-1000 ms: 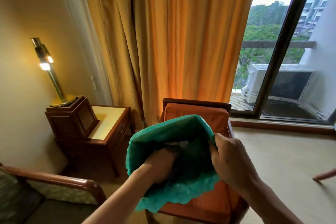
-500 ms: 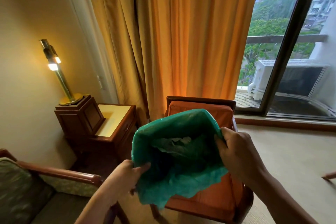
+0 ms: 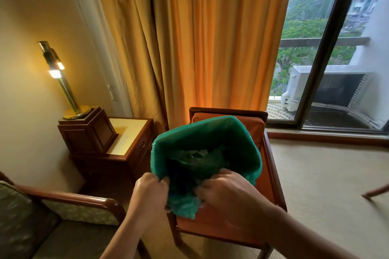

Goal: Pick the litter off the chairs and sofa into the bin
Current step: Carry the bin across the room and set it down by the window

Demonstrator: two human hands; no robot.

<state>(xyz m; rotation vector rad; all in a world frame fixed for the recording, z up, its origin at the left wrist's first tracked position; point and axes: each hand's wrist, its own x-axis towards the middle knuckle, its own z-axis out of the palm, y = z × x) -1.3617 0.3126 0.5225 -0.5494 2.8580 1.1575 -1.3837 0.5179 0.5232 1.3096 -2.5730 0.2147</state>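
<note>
A green plastic bin bag (image 3: 210, 132) hangs open in front of me, above an orange-cushioned wooden chair (image 3: 271, 166). Crumpled litter (image 3: 195, 155) lies inside the bag. My left hand (image 3: 150, 192) pinches the near rim of the bag on the left. My right hand (image 3: 229, 195) grips the near rim on the right, close beside the left hand. At the lower left stands a sofa (image 3: 52, 223) with patterned cushions and a wooden armrest.
A dark wooden side table (image 3: 126, 143) holds a box with a lit brass lamp (image 3: 61, 82). Orange curtains (image 3: 200, 38) hang behind the chair. A glass balcony door (image 3: 336, 59) is at the right. Beige carpet (image 3: 326, 185) lies right of the chair.
My left hand came out of the bag and took hold of its near rim. My right hand slid along the rim toward the left hand, narrowing the near side of the opening.
</note>
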